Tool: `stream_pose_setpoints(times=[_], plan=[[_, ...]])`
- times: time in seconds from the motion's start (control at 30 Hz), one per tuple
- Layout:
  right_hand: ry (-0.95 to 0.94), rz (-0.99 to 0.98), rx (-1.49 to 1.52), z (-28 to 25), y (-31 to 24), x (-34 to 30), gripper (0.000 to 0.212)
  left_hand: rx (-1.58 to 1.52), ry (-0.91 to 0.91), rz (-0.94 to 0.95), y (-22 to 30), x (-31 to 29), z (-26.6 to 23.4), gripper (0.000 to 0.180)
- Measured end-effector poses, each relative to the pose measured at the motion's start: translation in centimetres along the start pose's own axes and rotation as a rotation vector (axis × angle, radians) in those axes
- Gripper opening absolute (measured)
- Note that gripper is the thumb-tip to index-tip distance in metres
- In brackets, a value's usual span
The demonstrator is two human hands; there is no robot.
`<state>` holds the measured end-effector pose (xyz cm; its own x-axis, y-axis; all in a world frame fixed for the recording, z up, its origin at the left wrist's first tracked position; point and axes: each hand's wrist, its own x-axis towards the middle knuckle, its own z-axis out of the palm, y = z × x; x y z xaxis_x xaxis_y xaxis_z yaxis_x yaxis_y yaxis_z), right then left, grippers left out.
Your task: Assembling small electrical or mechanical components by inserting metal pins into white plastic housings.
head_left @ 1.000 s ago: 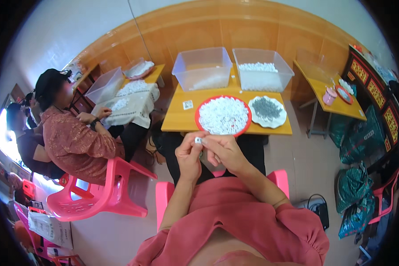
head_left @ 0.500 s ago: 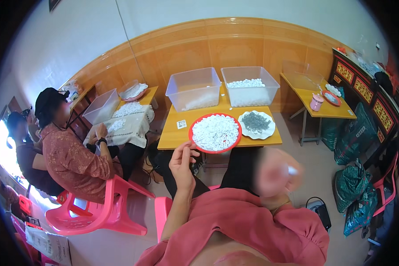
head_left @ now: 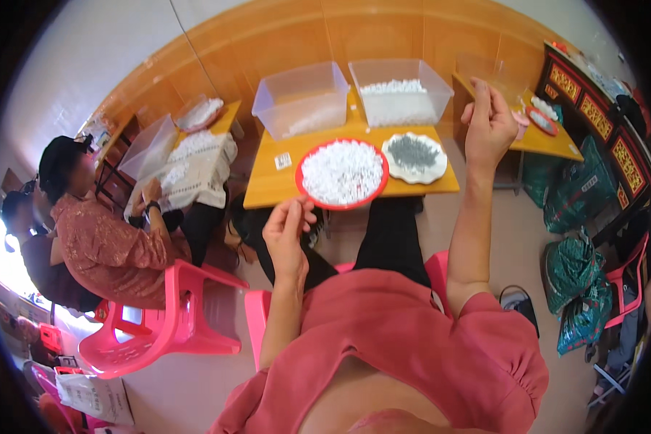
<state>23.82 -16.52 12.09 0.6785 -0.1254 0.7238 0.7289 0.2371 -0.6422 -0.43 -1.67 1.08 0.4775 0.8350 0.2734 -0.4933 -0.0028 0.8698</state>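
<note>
A red-rimmed plate heaped with small white pieces sits at the near edge of my wooden table. Just below its left rim is my left hand, thumb and fingertips pressed together; anything between them is too small to make out. My right hand is raised beyond the table's right edge, its fingers bent and closed, and whatever they may hold does not show. A white scalloped plate of small dark grey pieces lies right of the red plate.
Two clear plastic bins with white pieces stand at the table's back, near a small white card. A co-worker sits left on a pink chair. Green sacks and a side table are at right.
My right hand has risen and moved forward from beside my lap; the white bit seen at it before no longer shows. My left hand stays near the plate. The view has shifted.
</note>
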Motion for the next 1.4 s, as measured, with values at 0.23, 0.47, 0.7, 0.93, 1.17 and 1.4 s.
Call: stream_pose_setpoints(times=[0.23, 0.47, 0.7, 0.93, 1.17, 1.4], plan=[[-0.312, 0.115, -0.155, 2.0, 6.1, -3.8, 0.024, 0.011, -0.004, -0.004, -0.1, 0.3, -0.1, 0.020], [-0.986, 0.076, -0.488, 5.5, 15.9, -10.6, 0.017, 0.025, -0.007, -0.003, -0.3, -0.2, -0.6, 0.019], [-1.106, 0.022, -0.644, 8.3, 17.4, -13.3, 0.012, 0.015, 0.003, -0.006, -0.3, -0.4, -0.5, 0.019], [-0.971, -0.066, -0.761, 9.4, 17.3, -13.4, 0.012, 0.005, 0.021, -0.005, -0.2, -0.4, -0.4, 0.018], [-1.176, -0.064, -0.780, 8.9, 18.6, -12.3, 0.013, 0.025, -0.013, -0.032, -0.6, -0.4, -0.3, 0.019], [-1.231, 0.004, -0.632, 8.7, 17.9, -10.7, 0.015, 0.034, -0.011, -0.031, -0.7, -0.4, -0.3, 0.018]])
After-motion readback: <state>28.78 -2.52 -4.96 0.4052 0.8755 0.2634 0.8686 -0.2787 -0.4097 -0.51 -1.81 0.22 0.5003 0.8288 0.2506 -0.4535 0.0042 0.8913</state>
